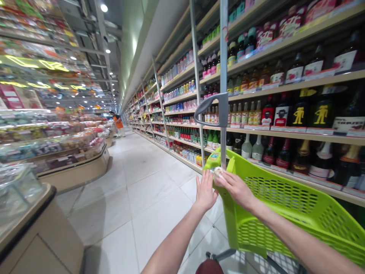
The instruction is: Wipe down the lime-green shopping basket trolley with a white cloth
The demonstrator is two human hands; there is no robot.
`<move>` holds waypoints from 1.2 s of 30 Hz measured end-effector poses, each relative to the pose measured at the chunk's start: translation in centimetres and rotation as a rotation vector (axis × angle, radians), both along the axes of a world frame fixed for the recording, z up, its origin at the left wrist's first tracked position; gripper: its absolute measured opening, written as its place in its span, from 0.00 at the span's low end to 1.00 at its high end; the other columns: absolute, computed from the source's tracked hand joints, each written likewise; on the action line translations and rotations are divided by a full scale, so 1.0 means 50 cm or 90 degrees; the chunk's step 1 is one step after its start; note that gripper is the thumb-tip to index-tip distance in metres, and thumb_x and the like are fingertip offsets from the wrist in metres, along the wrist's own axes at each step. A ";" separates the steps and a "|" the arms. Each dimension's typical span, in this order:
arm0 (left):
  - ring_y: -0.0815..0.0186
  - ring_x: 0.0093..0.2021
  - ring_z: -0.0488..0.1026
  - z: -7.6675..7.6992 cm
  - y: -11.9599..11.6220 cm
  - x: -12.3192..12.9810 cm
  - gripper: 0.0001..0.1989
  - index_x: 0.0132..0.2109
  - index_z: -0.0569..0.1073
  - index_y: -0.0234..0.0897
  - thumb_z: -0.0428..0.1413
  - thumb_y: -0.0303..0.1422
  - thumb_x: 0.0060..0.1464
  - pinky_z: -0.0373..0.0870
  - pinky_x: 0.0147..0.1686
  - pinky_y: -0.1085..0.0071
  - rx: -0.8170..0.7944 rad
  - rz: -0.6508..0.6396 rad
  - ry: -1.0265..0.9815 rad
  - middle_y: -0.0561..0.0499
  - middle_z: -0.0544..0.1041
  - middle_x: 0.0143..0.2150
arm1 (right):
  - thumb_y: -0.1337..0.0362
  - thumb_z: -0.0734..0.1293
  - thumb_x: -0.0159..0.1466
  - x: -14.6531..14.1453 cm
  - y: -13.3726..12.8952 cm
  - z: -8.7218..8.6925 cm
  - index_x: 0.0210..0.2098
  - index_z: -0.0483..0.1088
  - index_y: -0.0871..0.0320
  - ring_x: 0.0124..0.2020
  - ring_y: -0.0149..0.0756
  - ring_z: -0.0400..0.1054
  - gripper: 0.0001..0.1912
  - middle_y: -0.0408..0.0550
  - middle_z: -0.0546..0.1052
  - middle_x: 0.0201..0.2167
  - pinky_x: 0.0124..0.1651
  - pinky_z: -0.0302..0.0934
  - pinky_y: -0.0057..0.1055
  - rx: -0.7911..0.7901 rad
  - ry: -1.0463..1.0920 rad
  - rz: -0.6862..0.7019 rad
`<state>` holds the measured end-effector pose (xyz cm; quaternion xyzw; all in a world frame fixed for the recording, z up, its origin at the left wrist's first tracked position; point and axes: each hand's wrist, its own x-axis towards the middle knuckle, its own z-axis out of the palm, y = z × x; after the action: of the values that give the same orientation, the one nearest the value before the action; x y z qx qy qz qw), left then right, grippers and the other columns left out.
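Left hand [205, 192], right hand [235, 189], one cart [279, 199]

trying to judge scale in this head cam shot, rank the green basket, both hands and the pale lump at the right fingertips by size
1. Green plastic basket
2. Right hand and left hand: they look about alike, so unranked
3. Pale lump, smallest

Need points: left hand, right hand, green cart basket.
left hand [205, 192]: head view, middle of the hand
right hand [235, 189]: head view, middle of the hand
green cart basket [285, 217]: head view, on its slotted side wall
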<state>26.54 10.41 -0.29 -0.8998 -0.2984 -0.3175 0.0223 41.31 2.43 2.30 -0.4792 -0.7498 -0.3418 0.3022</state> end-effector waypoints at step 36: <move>0.63 0.40 0.71 -0.177 -0.125 0.030 0.20 0.47 0.68 0.35 0.52 0.38 0.46 0.67 0.37 0.70 -1.057 -0.256 -0.440 0.46 0.75 0.41 | 0.74 0.58 0.56 -0.075 -0.139 -0.250 0.51 0.61 0.57 0.49 0.39 0.58 0.23 0.53 0.65 0.49 0.51 0.57 0.39 -0.236 0.372 -0.146</move>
<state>28.04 4.13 -9.15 -0.5171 -0.2584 -0.2504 -0.7766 37.58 -4.53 -10.18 -0.6843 -0.6223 -0.0801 0.3716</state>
